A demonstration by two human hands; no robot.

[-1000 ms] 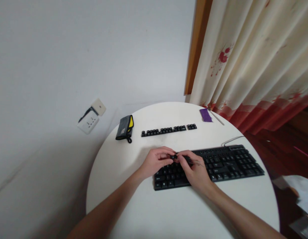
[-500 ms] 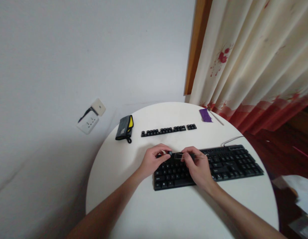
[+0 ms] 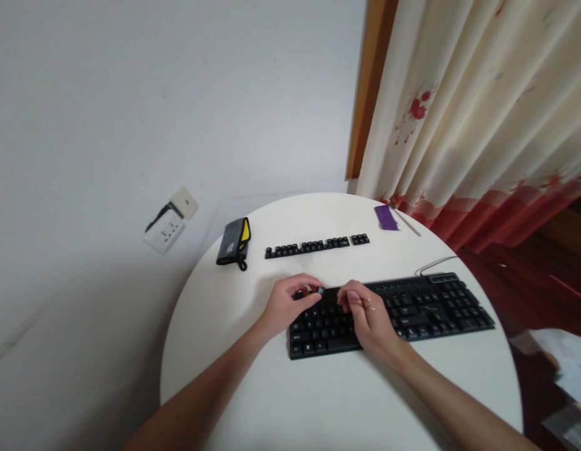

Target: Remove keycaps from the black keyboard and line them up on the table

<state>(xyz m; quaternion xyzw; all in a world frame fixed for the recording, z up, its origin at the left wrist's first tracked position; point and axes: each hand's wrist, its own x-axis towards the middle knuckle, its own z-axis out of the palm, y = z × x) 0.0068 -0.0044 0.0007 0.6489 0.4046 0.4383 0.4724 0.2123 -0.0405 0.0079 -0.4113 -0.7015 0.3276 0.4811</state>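
Note:
A black keyboard [image 3: 426,308] lies on the round white table [image 3: 318,401]. My left hand [image 3: 285,305] hovers at the keyboard's upper left corner, thumb and fingers pinched on a small black keycap [image 3: 320,290]. My right hand [image 3: 368,319] rests over the left half of the keys with its fingers curled around a thin wire keycap puller [image 3: 368,305], most of which is hidden. The two hands are a few centimetres apart. Behind the keyboard lie a row of loose black keycaps [image 3: 308,248] and a short separate group of keycaps [image 3: 360,238].
A grey and yellow pouch [image 3: 234,241] sits at the table's back left. A purple piece [image 3: 387,217] and a thin stick [image 3: 408,223] lie at the back right by the curtain [image 3: 482,125]. A wall socket [image 3: 167,232] is on the left. The keyboard cable [image 3: 434,264] trails right.
The hands, joined over the keyboard's top row a second ago, have drawn apart. My left hand keeps the keycap. My right hand has curled in, hiding the wire loop.

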